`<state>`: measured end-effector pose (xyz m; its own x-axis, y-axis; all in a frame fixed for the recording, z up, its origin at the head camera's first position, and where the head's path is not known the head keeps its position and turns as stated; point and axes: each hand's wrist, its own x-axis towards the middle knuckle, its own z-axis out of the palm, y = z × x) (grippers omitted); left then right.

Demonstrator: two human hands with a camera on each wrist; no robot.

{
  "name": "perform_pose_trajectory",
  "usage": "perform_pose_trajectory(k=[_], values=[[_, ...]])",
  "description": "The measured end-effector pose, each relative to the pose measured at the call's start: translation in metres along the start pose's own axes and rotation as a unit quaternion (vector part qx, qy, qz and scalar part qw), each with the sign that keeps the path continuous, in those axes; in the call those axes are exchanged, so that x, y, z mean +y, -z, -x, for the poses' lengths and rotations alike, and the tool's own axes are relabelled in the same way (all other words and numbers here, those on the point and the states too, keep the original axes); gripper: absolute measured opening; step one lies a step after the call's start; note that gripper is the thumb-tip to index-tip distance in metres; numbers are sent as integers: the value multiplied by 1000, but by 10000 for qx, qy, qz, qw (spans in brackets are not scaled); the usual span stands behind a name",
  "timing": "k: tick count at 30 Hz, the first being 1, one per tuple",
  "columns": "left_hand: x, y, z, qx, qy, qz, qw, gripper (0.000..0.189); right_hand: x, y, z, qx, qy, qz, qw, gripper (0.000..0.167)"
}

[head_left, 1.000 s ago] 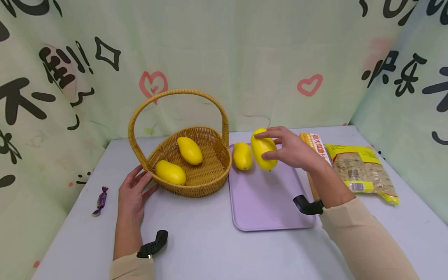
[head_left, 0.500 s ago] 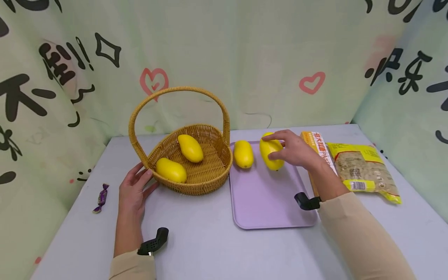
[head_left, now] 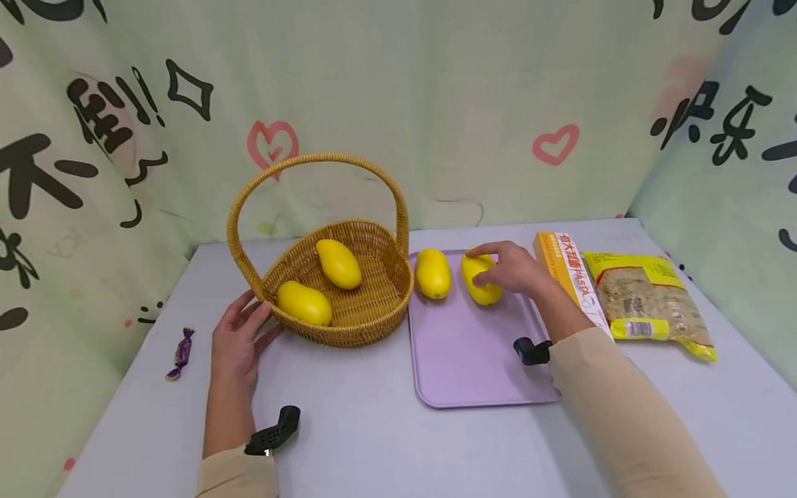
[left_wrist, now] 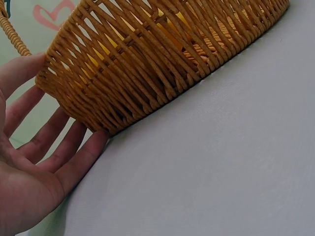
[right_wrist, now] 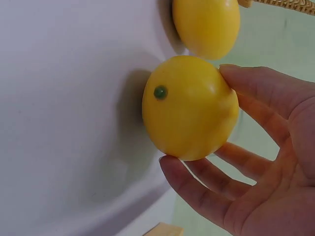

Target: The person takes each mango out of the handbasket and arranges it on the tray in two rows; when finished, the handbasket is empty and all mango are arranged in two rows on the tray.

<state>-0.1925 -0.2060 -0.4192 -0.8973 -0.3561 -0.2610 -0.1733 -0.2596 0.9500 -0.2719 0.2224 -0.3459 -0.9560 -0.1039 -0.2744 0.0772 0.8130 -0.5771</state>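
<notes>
My right hand [head_left: 512,268] grips a yellow mango [head_left: 484,293] on the lilac tray [head_left: 473,366]. In the right wrist view the thumb is at one side of this mango [right_wrist: 189,108] and the fingertips at the other; a small green stem end faces the camera. Just left of it lies a second mango [head_left: 434,274] on the tray. My left hand [head_left: 235,339] touches the left side of the wicker basket [head_left: 349,337], thumb at the rim and fingertips against the wall. Two mangoes lie inside, one at the back [head_left: 338,264], one at the front left [head_left: 304,304].
A pasta box [head_left: 569,273] stands right of the tray, partly behind the right forearm. Beside it lies a yellow-topped bag [head_left: 650,301]. A purple wrapped candy [head_left: 180,354] is at the table's left. The basket's tall handle [head_left: 317,159] arches over it; a printed curtain [head_left: 473,124] hangs behind.
The right hand has lowered its mango and moved it slightly right, from above the tray down onto it. The left hand stays at the basket.
</notes>
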Motion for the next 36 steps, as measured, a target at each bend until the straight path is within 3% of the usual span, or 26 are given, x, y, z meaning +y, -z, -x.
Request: perform_pose_trajectory(k=[16,26,36], values=[[-2,-1,1,-41,-52,71,10000,57,4,-2,-12,184,13,-13,9998,57],[-2,0,1,-25,-14,-15,10000,58,3,-7,-10,118,218,114,9996,58],[-3,0,-1,-36,-68,25,10000,59,-5,-4,-2,370,319,86,9988,60]])
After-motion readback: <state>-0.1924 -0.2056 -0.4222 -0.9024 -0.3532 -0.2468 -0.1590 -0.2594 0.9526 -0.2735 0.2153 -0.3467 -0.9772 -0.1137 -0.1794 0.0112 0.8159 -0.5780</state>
